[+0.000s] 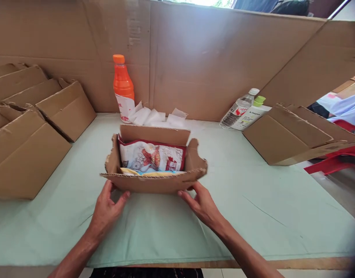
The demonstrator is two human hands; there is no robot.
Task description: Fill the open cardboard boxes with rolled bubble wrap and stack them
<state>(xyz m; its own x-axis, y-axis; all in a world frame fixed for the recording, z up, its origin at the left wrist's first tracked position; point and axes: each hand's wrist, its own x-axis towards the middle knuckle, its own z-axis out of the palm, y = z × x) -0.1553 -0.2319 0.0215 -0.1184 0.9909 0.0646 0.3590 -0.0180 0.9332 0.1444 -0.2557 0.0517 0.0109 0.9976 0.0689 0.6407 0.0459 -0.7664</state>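
Small open-topped brown cardboard box sat mid-table on pale green cloth; left hand and right hand were clamped on its lower front corners, most fingertips hidden; glossy white-and-dark-red printed packet leaned inside, unsealed above, so a sharp tilt might have spilled it; uneven squeezing could have buckled the thin front; an overlong push back risked toppling the tall orange-capped plastic bottle.

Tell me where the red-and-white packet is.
In the head view, the red-and-white packet is left of centre, inside the open box between the left hand and right hand.
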